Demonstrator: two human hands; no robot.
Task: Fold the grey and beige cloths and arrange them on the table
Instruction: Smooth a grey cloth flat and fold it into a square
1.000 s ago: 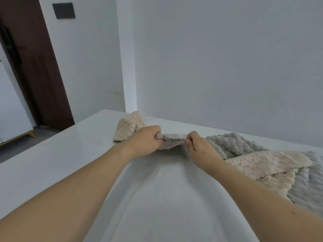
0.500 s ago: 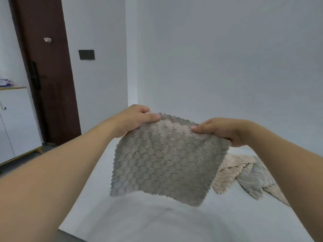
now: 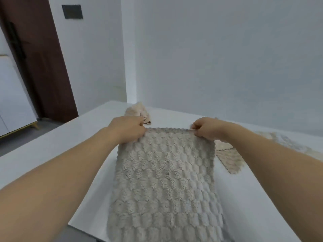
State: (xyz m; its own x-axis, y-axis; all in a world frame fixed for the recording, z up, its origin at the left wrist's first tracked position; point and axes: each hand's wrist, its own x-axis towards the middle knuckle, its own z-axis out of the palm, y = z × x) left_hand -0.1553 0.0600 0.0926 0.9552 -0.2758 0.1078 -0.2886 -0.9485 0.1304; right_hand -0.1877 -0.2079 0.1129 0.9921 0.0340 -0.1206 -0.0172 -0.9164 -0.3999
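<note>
Far left, a dark brown door [image 3: 36,63] with a white cabinet [image 3: 12,95] in front of it; a dark wall plate [image 3: 72,12] on the white wall above. White table [image 3: 43,154] runs from the near edge to the wall corner. Left hand [image 3: 128,129] at the far left corner of the grey cloth [image 3: 164,180], fingers curled down over the scalloped edge and pinching it against the table. Just behind this hand, near the far corner of the table, a small bunched beige cloth [image 3: 137,110], apart from the grey one. The grey cloth lies spread flat, honeycomb pile up, stretching from the two hands toward the viewer; its near end reaches the table's front edge and passes out of view at the bottom. Right hand [image 3: 208,127] at the far right corner of the same cloth, fingers tucked under and gripping the edge, knuckles up. Right of the forearm, a loose heap of beige and grey cloths [image 3: 229,161] lies on the table, one pointed corner toward the viewer, partly hidden by the arm and blurred further right.
</note>
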